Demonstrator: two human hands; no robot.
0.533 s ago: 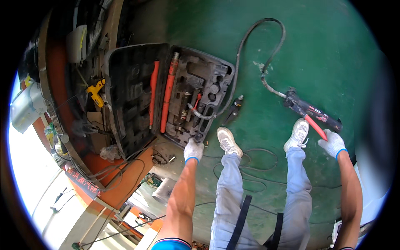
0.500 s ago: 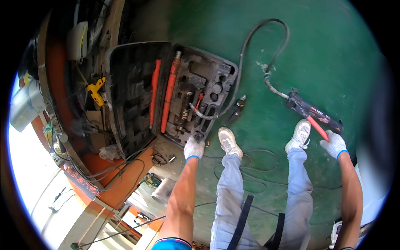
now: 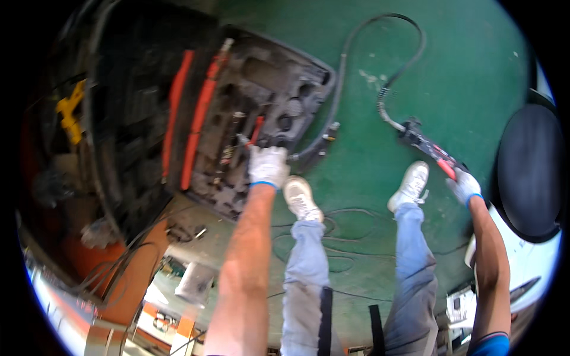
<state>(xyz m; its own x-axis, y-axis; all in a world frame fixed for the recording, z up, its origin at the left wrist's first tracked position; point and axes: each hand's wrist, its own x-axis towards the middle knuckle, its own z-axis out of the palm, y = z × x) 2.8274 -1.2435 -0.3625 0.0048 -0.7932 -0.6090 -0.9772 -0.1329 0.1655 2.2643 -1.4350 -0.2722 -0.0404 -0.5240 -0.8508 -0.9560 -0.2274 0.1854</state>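
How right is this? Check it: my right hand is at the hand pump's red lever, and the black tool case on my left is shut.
"Shut" is wrong: the head view shows the black tool case on your left open. Your right hand is at the hand pump's red lever.

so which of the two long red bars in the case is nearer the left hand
The right bar, with a metal tip at its upper end in the picture. The left bar lies beyond it, farther from the left hand.
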